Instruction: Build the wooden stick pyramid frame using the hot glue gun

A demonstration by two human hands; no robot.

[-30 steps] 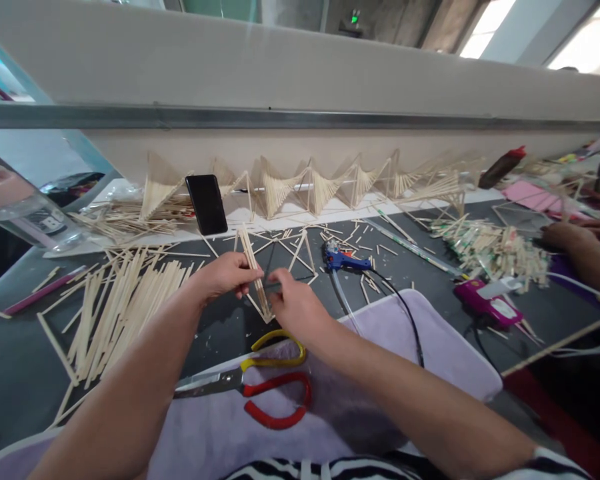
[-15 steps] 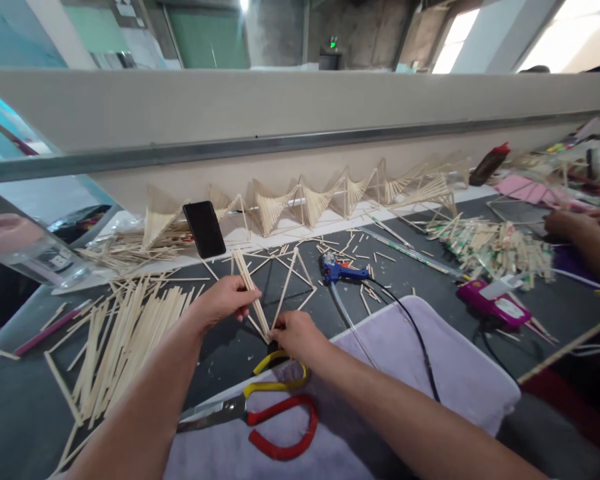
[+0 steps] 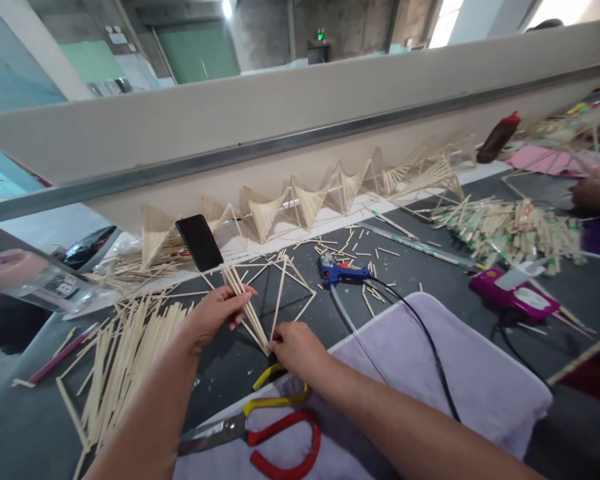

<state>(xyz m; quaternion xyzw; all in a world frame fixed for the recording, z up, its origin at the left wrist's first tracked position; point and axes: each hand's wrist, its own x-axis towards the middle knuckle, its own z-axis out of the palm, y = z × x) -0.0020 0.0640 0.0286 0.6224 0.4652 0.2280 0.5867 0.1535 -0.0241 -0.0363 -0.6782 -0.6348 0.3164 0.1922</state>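
A small frame of thin wooden sticks (image 3: 253, 315) stands on the dark tabletop between my hands, with several sticks laid side by side along one edge. My left hand (image 3: 220, 312) has its fingers closed around these sticks near their upper part. At the lower corner where the sticks meet, my right hand (image 3: 296, 345) pinches with thumb and fingertips; the exact contact is partly covered. Scissors with yellow and red handles (image 3: 284, 403) lie just below my right hand. To its upper right rests a blue glue gun (image 3: 347, 272) with a clear glue stick in it.
Loose sticks (image 3: 135, 360) lie in a heap at left. A black phone (image 3: 200, 243) leans near twisted stick models (image 3: 310, 203) along the partition. A lilac cloth (image 3: 405, 360) covers the front edge. At right are a magenta device (image 3: 513, 295), bundled sticks (image 3: 525, 230) and another person's hand (image 3: 597, 193).
The camera view has tilted and shifted, so the scene slants more. Both hands keep their hold on the stick frame, with little visible movement. The other person's hand appears farther right.
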